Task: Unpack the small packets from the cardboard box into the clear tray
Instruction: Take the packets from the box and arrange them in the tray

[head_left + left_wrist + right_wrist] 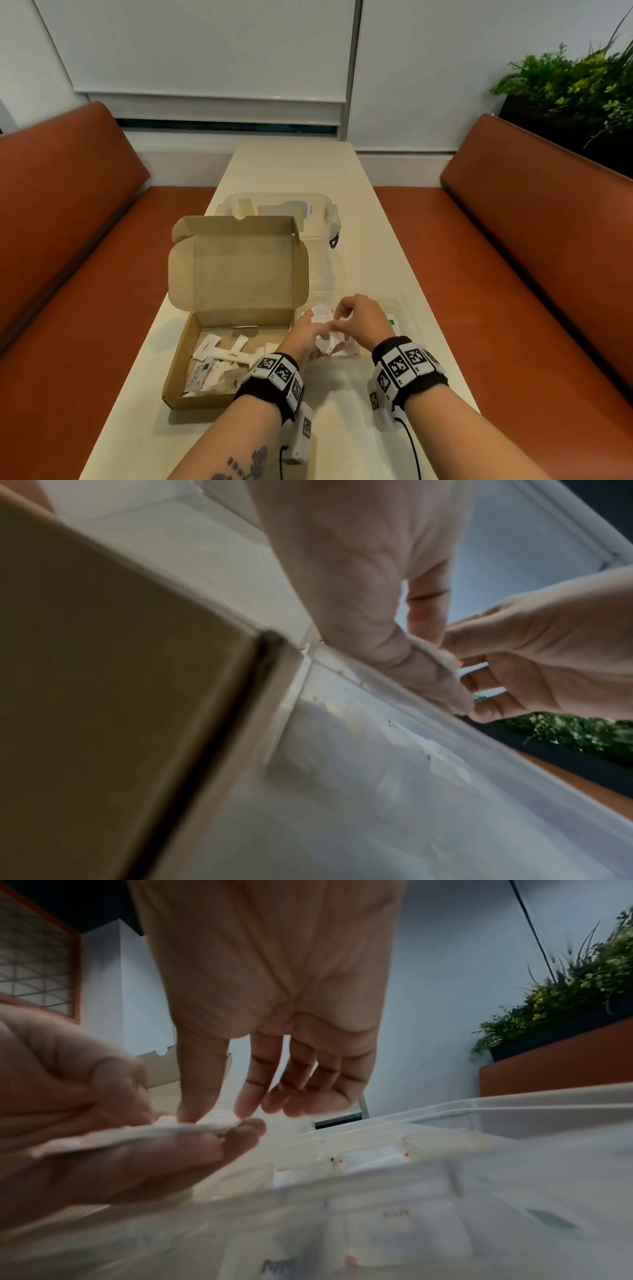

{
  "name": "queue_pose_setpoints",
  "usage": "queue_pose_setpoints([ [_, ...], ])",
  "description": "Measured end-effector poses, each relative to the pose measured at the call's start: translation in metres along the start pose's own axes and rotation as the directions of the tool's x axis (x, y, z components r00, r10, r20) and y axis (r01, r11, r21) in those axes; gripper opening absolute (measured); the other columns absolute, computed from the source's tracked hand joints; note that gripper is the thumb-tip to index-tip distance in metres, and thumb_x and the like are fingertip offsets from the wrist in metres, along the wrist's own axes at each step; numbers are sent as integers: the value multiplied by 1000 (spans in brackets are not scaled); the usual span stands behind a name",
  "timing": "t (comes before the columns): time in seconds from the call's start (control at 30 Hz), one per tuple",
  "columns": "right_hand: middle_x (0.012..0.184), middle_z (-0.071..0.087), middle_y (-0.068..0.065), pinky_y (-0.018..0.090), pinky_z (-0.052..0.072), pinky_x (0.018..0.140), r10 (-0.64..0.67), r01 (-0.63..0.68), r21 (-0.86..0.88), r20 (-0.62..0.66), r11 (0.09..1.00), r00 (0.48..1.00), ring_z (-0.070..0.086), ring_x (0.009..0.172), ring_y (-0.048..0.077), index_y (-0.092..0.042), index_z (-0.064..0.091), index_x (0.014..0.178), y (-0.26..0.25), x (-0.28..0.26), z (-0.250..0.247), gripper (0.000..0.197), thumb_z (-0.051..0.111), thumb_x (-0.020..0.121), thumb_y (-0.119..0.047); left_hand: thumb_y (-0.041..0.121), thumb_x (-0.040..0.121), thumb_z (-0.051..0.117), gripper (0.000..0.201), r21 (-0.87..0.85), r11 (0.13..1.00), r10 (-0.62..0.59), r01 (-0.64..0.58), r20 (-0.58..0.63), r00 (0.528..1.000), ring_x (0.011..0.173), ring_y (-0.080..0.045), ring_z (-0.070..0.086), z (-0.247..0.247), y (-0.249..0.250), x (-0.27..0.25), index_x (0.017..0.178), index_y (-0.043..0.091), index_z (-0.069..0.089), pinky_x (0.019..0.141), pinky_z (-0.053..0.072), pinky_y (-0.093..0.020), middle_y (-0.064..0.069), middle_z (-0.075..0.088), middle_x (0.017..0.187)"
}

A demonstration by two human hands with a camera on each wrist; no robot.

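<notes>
Small packets (322,313) sit gripped in our left hand (303,337) over the clear tray (407,308); our right hand (359,320) pinches one; more fill the cardboard box (219,363).

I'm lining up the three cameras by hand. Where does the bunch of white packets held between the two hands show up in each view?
Head: the white packets lie just right of centre, low, over the clear tray.
Left wrist: right of centre, a white edge pinched between both hands.
Right wrist: left of centre, flat on the left hand, under the right hand's fingertips.
Shared landmark: the clear tray's rim.
</notes>
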State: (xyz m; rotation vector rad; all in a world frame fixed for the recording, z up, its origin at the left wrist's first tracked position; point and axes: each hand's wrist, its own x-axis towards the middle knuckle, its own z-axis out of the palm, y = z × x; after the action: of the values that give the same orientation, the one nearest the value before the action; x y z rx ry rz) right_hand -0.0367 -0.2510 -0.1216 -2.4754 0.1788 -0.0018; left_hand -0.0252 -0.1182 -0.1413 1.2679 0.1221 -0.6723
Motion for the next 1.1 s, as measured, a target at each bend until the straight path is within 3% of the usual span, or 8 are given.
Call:
queue_pose_setpoints([
  [0.1, 67, 59, -6, 13, 41, 55, 2, 5, 203, -33, 979, 999, 54, 56, 3, -14, 68, 76, -2, -3, -3, 11, 75, 76, -22, -23, 82, 33, 55, -143, 990, 17, -18, -3, 1000, 91, -36, 65, -3, 3, 1, 125, 7, 45, 74, 59, -42, -26, 55, 119],
  [0.17, 67, 63, -6, 10, 43, 58, 7, -6, 311, -4, 950, 1000, 56, 58, 3, -14, 71, 77, -2, -6, -6, 5, 74, 77, -19, -21, 87, 37, 50, -182, 982, 51, -50, 0, 999, 91, -31, 66, -2, 6, 1, 127, 7, 45, 68, 60, -38, -24, 58, 119],
  [0.23, 72, 62, -7, 7, 43, 59, 2, -13, 329, 35, 944, 999, 56, 63, 2, -16, 71, 82, -2, -9, -8, 10, 76, 74, -14, -19, 88, 42, 48, -179, 981, 76, -76, -10, 997, 90, -27, 66, -2, 9, 1, 127, 8, 47, 65, 59, -34, -21, 61, 115],
  [0.37, 84, 55, -4, 15, 43, 65, 25, -25, 253, 5, 967, 1000, 50, 69, 6, -18, 64, 91, -5, -10, -8, 30, 81, 66, -15, -18, 88, 41, 47, -196, 978, 74, -76, -18, 997, 88, -28, 64, -1, 8, 3, 125, 10, 49, 60, 59, -33, -19, 61, 109],
  [0.73, 66, 53, -4, 18, 39, 59, 46, -56, 257, 45, 965, 998, 47, 61, 8, -12, 62, 71, -5, -6, -13, 14, 76, 73, -12, 11, 97, 49, 13, -350, 936, 10, -21, -34, 999, 77, -29, 70, -1, 6, 6, 103, 11, 60, 60, 60, -41, -19, 68, 96],
  [0.87, 73, 63, 10, 21, 45, 63, 63, -63, 324, 11, 944, 998, 54, 66, 14, 2, 65, 84, -1, -5, -16, 15, 71, 78, -11, 1, 95, 49, 21, -278, 959, 67, -58, 23, 997, 84, -32, 68, -7, 6, 5, 111, 12, 58, 64, 60, -36, -19, 67, 102],
  [0.97, 71, 66, 7, 12, 49, 58, 73, -87, 408, 51, 909, 996, 61, 62, 10, 3, 68, 84, 2, -5, -17, 11, 71, 79, -7, -8, 93, 47, 29, -234, 970, 81, -73, 25, 996, 85, -33, 69, -9, 3, 4, 111, 13, 56, 67, 61, -35, -19, 67, 102],
  [1.1, 69, 65, 7, 15, 54, 60, 105, -118, 489, 54, 865, 993, 62, 61, 13, 2, 68, 85, 5, -5, -21, 10, 66, 86, -8, -11, 94, 42, 31, -241, 968, 75, -76, -14, 997, 76, -31, 70, -7, 0, 6, 109, 15, 52, 61, 61, -35, -21, 64, 99],
])
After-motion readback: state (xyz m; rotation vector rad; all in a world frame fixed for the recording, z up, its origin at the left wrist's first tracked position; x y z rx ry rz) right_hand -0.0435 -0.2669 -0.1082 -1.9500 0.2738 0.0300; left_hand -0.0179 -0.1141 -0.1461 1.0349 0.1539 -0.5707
